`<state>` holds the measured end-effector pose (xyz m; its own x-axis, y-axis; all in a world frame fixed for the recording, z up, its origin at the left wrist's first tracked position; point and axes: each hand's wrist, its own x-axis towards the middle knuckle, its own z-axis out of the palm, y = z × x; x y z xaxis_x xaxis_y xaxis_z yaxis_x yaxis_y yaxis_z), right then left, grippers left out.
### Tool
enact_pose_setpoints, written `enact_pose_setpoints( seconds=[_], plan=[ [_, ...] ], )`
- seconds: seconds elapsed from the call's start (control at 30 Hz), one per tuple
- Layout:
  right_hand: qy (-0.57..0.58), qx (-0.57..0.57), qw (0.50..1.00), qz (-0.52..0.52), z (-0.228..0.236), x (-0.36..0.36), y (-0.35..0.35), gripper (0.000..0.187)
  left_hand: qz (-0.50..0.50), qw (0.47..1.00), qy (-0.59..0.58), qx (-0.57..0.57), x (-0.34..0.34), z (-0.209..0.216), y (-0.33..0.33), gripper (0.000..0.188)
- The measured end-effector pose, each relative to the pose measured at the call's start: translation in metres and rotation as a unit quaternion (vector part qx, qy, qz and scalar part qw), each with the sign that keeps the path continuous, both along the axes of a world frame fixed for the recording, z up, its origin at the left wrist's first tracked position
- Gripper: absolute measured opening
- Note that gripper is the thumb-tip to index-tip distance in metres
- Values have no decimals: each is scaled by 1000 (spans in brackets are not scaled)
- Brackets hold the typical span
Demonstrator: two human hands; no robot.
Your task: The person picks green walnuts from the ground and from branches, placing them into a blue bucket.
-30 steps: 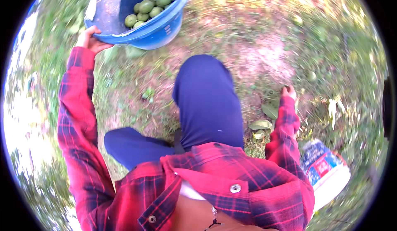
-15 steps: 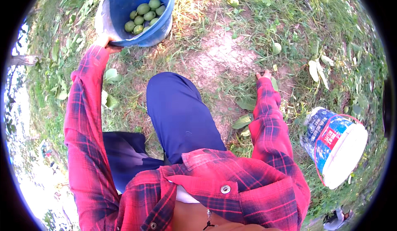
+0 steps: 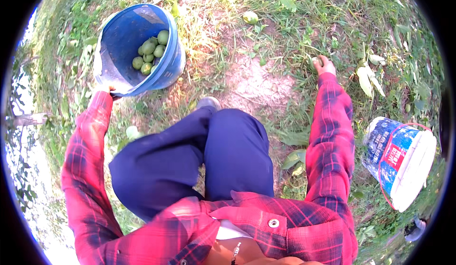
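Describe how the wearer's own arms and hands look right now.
The left sleeve and right sleeve are long red and dark blue plaid, reaching the wrists. The left hand and right hand wear no gloves; any rings are too small to tell.

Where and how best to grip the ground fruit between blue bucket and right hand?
Probably by its opposite sides, fingers and thumb, from above and slightly right: the green fruit is roundish and lies on the grass with nothing over it. The right hand is nearer; the left hand holds the blue bucket.
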<state>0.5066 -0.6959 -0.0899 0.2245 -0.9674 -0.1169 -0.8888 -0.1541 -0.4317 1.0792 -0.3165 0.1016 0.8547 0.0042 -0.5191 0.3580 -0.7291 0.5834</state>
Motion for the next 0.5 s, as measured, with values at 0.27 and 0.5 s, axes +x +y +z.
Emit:
enact_pose_setpoints(
  seconds=[0.27,0.5],
  plan=[
    [-573,250,735,-264,34,70,6,39,-313,842,-340,277,133,22,-55,28],
    [-368,293,880,-70,74,228,-26,27,-386,796,-432,175,145,-8,-135,36]
  ],
)
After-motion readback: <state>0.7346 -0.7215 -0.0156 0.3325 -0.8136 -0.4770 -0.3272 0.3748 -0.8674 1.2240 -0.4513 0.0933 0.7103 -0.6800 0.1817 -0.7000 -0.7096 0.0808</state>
